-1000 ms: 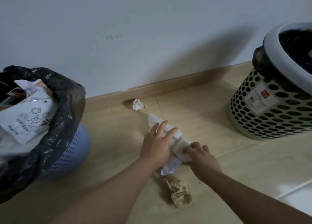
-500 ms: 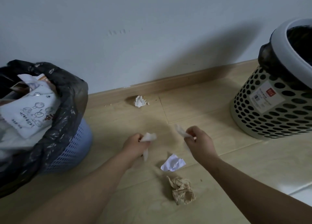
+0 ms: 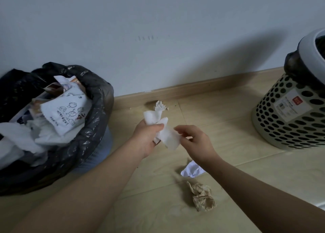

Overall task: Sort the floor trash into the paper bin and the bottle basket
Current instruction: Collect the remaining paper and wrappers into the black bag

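My left hand (image 3: pixel 146 136) is closed around a wad of white tissue (image 3: pixel 154 119) held above the floor. My right hand (image 3: pixel 194 141) pinches the lower right end of that tissue, so both hands meet on it. The paper bin (image 3: pixel 98 95), a blue basket lined with a black bag and full of paper, stands at the left, close to my left hand. The bottle basket (image 3: pixel 290 127), beige with round holes, a white rim and a dark liner, stands at the far right.
A small white paper scrap (image 3: pixel 161 105) lies against the wooden baseboard (image 3: pixel 211 86). A crumpled white paper (image 3: pixel 192 170) and a crumpled brown paper (image 3: pixel 202 196) lie on the floor below my right hand.
Each hand lifted a piece of tissue off the floor. The hands then came together, and the pieces are now bunched at my left hand.
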`<state>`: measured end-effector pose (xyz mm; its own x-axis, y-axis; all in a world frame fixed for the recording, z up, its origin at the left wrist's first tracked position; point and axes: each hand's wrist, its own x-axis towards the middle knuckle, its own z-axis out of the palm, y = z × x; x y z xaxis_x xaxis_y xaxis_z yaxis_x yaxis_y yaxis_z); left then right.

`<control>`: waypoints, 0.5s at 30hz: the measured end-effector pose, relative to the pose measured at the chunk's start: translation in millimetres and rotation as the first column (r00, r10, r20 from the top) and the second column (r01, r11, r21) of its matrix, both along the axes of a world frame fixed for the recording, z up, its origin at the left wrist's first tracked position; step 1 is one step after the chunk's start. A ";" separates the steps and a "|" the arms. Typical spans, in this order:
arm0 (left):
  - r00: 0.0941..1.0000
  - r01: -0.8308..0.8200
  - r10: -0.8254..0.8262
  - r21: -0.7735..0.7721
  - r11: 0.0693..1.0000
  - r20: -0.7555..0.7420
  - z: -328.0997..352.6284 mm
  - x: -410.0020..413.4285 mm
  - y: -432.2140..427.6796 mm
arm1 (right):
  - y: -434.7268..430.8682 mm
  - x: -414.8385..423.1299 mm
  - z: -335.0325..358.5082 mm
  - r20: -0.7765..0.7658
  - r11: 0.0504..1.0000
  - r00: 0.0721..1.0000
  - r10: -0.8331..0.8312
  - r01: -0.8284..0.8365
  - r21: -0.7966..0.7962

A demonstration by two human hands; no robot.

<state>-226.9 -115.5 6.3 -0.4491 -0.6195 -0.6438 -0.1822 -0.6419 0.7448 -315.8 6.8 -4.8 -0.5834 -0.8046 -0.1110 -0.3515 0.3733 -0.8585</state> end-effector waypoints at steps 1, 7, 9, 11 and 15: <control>0.999 -0.009 0.010 -0.028 1.000 0.036 -4.2 4.3 -1.4 | 12.1 -2.0 -3.7 -0.041 0.999 0.999 0.028 -0.027 0.039; 0.982 0.016 0.002 -0.097 0.995 0.189 -33.2 27.9 1.2 | 103.8 17.4 -40.6 -0.415 0.683 0.554 0.722 -0.476 0.554; 0.974 0.033 -0.012 -0.089 0.995 0.226 -39.9 31.9 4.1 | 122.8 23.4 -55.1 -0.450 0.622 0.429 0.783 -0.510 0.595; 0.958 0.088 -0.058 -0.098 0.991 0.281 -43.8 35.8 7.4 | 125.5 19.5 -61.5 -0.410 0.619 0.472 0.781 -0.497 0.608; 0.921 0.185 -0.116 -0.157 0.970 0.371 -52.4 43.5 13.0 | 107.4 4.7 -65.8 -0.456 0.760 0.628 0.630 -0.381 0.526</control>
